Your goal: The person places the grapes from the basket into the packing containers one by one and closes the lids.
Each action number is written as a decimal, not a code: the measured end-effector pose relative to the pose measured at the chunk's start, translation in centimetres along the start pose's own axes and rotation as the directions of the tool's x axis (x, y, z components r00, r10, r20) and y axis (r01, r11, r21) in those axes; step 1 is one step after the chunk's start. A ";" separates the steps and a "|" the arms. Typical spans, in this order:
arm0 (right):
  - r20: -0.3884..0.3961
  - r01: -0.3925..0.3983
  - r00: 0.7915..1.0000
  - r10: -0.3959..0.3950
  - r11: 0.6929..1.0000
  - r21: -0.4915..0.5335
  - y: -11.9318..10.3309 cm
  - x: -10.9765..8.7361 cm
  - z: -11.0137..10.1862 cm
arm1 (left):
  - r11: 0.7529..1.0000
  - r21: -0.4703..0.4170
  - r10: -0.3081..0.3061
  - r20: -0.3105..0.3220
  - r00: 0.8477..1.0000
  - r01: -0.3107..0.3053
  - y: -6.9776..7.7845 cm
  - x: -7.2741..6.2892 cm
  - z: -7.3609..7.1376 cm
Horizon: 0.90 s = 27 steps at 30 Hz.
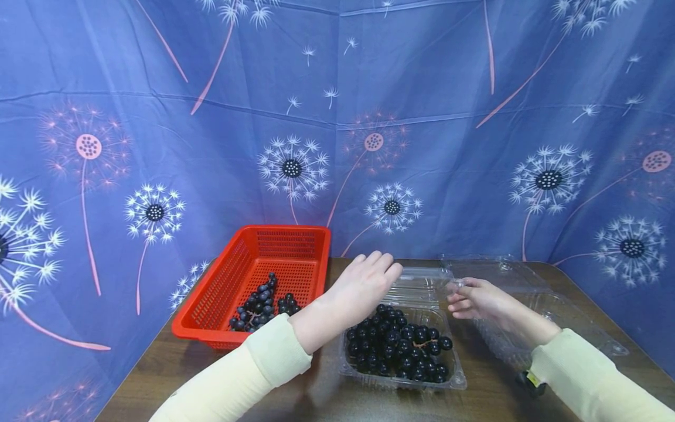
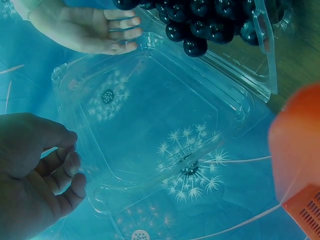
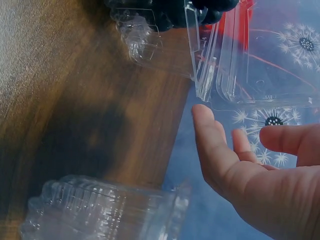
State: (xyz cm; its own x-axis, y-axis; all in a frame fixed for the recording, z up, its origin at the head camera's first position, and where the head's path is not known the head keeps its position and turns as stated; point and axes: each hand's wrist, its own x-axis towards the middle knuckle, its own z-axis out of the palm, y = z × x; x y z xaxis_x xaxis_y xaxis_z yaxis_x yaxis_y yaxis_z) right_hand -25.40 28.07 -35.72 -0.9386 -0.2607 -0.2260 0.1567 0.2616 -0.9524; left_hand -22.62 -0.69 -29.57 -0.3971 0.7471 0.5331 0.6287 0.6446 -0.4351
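Note:
An uncovered clear plastic clamshell box (image 1: 457, 380) holds dark grapes (image 1: 392, 346). Its hinged lid (image 2: 150, 125) stands raised at the far side. My left hand (image 1: 364, 284) reaches over the box's left side, fingers loosely bent, its fingertips (image 2: 75, 162) right at the lid's edge in the left wrist view. On the opposite side, my right hand (image 1: 482, 302) has its fingers relaxed and apart, with nothing between them. One of its fingertips (image 3: 202, 112) is close by the lid's corner in the right wrist view.
To the left stands a red plastic basket (image 1: 211, 296) with smaller bunches of dark grapes (image 1: 258, 305) inside. Another clear clamshell (image 1: 559, 310) lies unfolded on the right of the wooden table (image 1: 327, 404). Blue patterned cloth (image 1: 453, 193) hangs behind.

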 end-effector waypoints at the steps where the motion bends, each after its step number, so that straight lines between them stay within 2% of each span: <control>1: 0.006 -0.009 1.000 0.009 1.000 0.002 0.1 0.0 0.0 | 1.000 -0.002 0.000 0.000 1.000 0.000 0.0 -0.1 -0.1; 10: 0.077 -0.052 0.996 0.052 0.999 -0.003 0.5 0.0 0.3 | 1.000 -0.011 -0.007 -0.006 1.000 0.007 0.2 -0.6 -0.2; 18: 0.094 -0.030 0.995 0.024 0.998 0.058 0.4 0.5 0.7 | 1.000 -0.012 -0.017 -0.007 1.000 0.017 -0.1 -0.8 -0.1; 27: 0.102 -0.023 0.995 0.015 0.997 0.079 0.6 1.0 0.9 | 1.000 -0.009 -0.017 -0.003 1.000 0.017 -0.1 -1.2 -0.3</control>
State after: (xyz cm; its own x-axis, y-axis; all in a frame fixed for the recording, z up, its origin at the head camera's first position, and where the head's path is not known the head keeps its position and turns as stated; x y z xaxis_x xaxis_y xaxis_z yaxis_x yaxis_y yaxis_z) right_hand -25.98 27.16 -36.70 -0.8998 -0.3504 -0.2599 0.2022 0.1930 -0.9602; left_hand -21.99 -1.74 -29.92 -0.4060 0.7353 0.5427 0.6274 0.6560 -0.4194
